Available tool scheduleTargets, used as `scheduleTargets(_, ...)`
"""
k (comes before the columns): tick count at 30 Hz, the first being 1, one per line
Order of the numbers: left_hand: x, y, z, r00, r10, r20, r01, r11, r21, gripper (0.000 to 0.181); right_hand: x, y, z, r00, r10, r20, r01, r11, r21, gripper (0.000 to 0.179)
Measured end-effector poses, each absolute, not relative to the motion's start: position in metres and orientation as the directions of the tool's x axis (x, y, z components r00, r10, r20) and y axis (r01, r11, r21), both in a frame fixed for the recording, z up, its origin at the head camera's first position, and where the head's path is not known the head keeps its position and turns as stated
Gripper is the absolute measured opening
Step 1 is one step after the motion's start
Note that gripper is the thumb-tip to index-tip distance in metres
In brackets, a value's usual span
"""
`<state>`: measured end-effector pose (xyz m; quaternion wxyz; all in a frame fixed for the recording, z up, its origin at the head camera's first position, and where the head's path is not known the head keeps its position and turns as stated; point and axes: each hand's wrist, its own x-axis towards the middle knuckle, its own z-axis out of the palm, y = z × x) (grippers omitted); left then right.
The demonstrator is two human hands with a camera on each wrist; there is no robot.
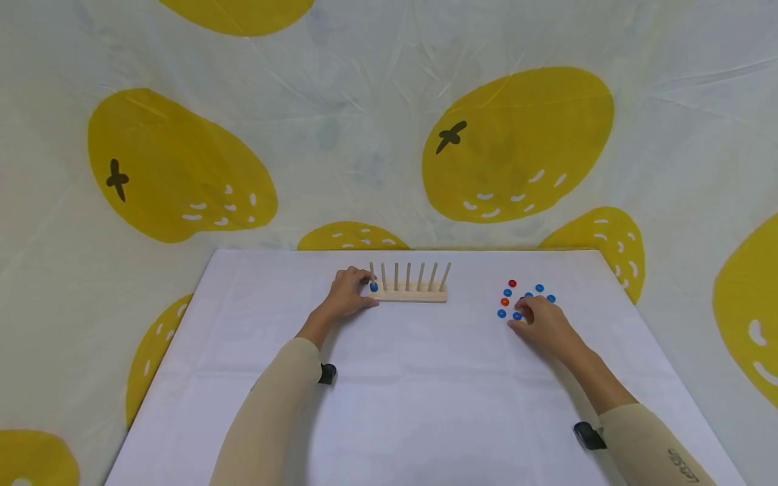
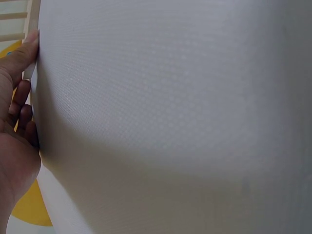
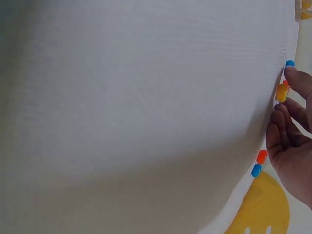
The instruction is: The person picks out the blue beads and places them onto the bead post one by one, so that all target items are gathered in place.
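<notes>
We see the left hand [image 1: 349, 291] bent around the left end of a pale wooden rack [image 1: 418, 295] with 7 upright pegs, its thumb at the front edge. A round blue bead [image 1: 373, 287] sits low on the leftmost peg. To the rack's right, loose red beads [image 1: 512, 283] and blue beads [image 1: 501, 313] lie on the white surface [image 1: 425, 405]; our right hand [image 1: 543, 325] reaches among them, thumb and forefinger apart, near a glossy yellow bead [image 3: 282, 93].

Wooden base [image 1: 407, 296], 7 pegs [image 1: 408, 275]; blue bead [image 1: 373, 287] on leftmost; red, blue beads [image 1: 501, 313] scattered right.
</notes>
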<state>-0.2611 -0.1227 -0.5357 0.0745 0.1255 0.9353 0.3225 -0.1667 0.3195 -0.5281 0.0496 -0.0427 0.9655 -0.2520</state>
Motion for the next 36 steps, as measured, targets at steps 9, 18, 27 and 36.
scheduleTargets(9,-0.264,-0.125,-0.538,-0.959,0.277,-0.065,0.179,0.765,0.619,0.058,-0.170,0.318,-0.530,-0.990,-0.111,-0.090,-0.054,0.873,-0.484,0.033)
scheduleTargets(18,-0.261,-0.124,-0.537,-0.959,0.270,-0.083,0.162,0.766,0.623,0.058,-0.169,0.318,-0.528,-0.987,-0.124,-0.100,-0.059,0.869,-0.491,0.026)
scheduleTargets(27,-0.261,-0.124,-0.540,-0.959,0.269,-0.087,0.158,0.765,0.625,0.058,-0.167,0.318,-0.524,-0.985,-0.141,-0.102,-0.074,0.868,-0.491,0.027)
scheduleTargets(36,-0.263,-0.125,-0.540,-0.953,0.294,-0.069,0.192,0.765,0.614,0.058,-0.176,0.319,-0.510,-0.983,-0.153,-0.098,-0.084,0.859,-0.504,0.029)
